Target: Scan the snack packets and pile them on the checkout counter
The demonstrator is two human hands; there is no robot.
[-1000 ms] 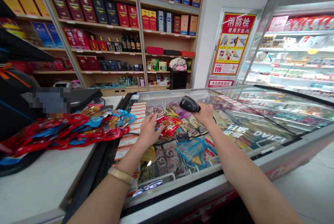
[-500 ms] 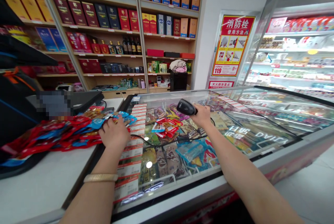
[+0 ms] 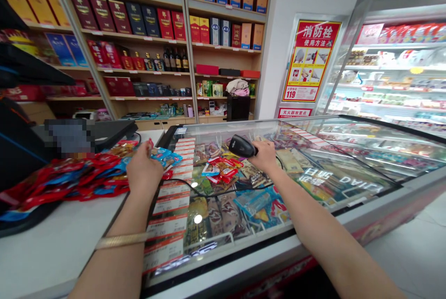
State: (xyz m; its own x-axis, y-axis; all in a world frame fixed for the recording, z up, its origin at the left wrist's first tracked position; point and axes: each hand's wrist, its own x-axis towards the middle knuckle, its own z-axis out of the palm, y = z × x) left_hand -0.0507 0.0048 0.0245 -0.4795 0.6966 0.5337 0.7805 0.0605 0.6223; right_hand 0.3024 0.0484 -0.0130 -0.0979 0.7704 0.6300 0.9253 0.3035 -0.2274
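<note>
Right hand (image 3: 264, 155) grips the scanner (image 3: 241, 146) from behind, leaving its head clear; left hand (image 3: 143, 167) seemingly pinches a packet (image 3: 150, 144).

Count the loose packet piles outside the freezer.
2: a large pile, mostly on the white counter, partly hidden by the left hand; a small pile on the freezer's glass top.
</note>
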